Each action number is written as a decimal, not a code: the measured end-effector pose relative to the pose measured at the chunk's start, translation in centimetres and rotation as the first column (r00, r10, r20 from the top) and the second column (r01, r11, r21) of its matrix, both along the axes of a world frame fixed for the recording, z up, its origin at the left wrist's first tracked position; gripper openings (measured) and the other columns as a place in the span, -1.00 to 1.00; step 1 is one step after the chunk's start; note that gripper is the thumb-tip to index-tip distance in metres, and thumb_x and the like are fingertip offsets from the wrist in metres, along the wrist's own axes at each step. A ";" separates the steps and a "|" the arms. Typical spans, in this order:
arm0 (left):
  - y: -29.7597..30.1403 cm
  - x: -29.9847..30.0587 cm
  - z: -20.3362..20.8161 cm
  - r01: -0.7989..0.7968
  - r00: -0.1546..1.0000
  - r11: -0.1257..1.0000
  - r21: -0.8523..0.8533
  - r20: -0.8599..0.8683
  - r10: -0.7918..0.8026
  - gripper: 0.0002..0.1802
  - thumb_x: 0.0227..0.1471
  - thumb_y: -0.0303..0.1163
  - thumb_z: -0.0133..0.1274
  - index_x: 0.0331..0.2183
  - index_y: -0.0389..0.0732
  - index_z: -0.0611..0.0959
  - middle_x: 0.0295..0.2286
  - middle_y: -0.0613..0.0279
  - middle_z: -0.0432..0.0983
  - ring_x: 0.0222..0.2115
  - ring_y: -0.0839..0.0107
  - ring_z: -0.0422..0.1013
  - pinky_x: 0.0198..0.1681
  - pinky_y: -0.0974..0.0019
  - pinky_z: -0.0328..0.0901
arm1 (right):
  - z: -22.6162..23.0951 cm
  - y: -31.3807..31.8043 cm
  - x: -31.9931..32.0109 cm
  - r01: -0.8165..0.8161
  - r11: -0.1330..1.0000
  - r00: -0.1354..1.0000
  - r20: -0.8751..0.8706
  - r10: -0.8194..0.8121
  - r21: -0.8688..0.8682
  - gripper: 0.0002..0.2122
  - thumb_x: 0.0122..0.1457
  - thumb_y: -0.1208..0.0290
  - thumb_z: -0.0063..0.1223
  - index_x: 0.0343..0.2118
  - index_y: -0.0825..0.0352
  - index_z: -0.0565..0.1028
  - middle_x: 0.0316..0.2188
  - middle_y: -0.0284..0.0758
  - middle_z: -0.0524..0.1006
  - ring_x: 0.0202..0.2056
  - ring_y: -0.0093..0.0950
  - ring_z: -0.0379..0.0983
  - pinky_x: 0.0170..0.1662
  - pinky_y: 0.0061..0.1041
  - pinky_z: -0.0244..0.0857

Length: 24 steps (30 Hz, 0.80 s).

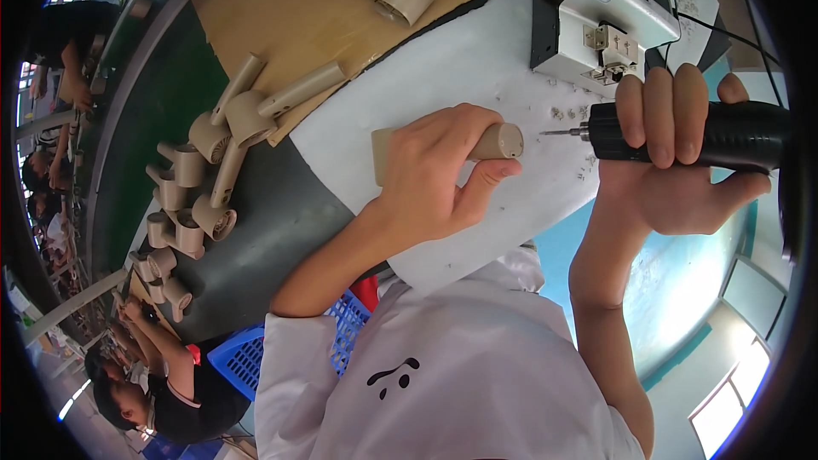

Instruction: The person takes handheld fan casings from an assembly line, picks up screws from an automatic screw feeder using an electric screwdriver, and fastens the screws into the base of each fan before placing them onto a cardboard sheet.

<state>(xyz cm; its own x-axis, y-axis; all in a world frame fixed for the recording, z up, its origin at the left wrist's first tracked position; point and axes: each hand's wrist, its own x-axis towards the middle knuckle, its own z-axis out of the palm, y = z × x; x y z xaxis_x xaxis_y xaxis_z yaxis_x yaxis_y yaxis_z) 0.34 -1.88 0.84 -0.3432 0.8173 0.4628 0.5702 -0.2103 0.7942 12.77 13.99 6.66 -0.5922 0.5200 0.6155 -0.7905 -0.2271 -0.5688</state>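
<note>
My left hand [430, 166] is wrapped round a beige hair dryer [501, 142] held above the white mat [477, 60]. The round end of its handle faces right, and my palm and fingers hide much of the body. In my right hand [669, 149] lies a black electric screwdriver [740, 132], gripped level. Its thin bit points left at the handle end, with a small gap between them. Small loose screws [558, 112] are scattered on the mat around and beyond the bit.
A white screw feeder [588, 30] stands at the far right, with cables behind it. Several beige hair dryers [247, 115] lie on the left and on the brown cardboard [264, 0] at the back. A blue basket [240, 359] sits low left; a person [183, 383] works beyond it.
</note>
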 end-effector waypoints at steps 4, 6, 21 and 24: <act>-0.3 -0.2 0.0 -0.039 0.999 0.999 -0.010 0.003 0.039 -0.77 -0.02 -0.39 0.18 -0.36 -0.35 0.54 -0.55 0.13 0.47 -0.60 0.33 0.40 -0.50 0.42 0.31 | -0.8 -0.8 -1.0 -0.057 0.998 0.998 -0.009 0.057 -0.033 -0.36 0.20 -0.29 -0.36 0.00 0.24 0.38 -0.57 -0.52 0.25 -0.60 -0.68 0.14 -0.42 -0.62 0.10; -0.1 -0.1 -0.1 -0.039 0.999 0.999 -0.001 0.004 0.039 -0.77 -0.02 -0.39 0.18 -0.37 -0.35 0.54 -0.55 0.14 0.47 -0.61 0.33 0.39 -0.51 0.42 0.31 | -0.9 -1.0 -1.2 -0.056 0.998 0.998 -0.008 0.056 -0.032 -0.35 0.20 -0.30 -0.36 0.01 0.24 0.36 -0.57 -0.52 0.25 -0.61 -0.69 0.14 -0.42 -0.62 0.10; 0.4 0.4 0.3 -0.012 0.997 1.000 -0.024 0.072 0.014 -0.73 0.00 -0.29 0.18 -0.37 -0.31 0.53 -0.57 0.16 0.46 -0.63 0.29 0.37 -0.54 0.35 0.28 | -0.4 -0.1 0.3 -0.077 0.996 0.997 0.007 0.077 0.052 -0.39 0.20 -0.25 -0.22 0.05 0.23 0.36 -0.56 -0.53 0.26 -0.57 -0.70 0.17 -0.42 -0.64 0.10; 0.3 0.5 0.2 -0.023 0.998 1.000 -0.010 0.061 0.024 -0.77 0.01 -0.35 0.17 -0.39 -0.33 0.54 -0.58 0.17 0.44 -0.65 0.36 0.32 -0.54 0.43 0.26 | -1.0 -0.6 -0.4 -0.068 0.997 0.998 -0.013 0.069 0.036 -0.39 0.21 -0.25 -0.25 0.05 0.22 0.36 -0.56 -0.53 0.27 -0.57 -0.70 0.18 -0.42 -0.64 0.11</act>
<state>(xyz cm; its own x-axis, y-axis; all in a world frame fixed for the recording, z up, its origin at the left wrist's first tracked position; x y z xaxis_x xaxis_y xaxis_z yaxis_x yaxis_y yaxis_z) 0.82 -1.58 1.06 -0.3897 0.8131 0.4323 0.5249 -0.1896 0.8298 12.32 13.39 5.67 -0.6168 0.4558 0.6418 -0.7819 -0.2607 -0.5663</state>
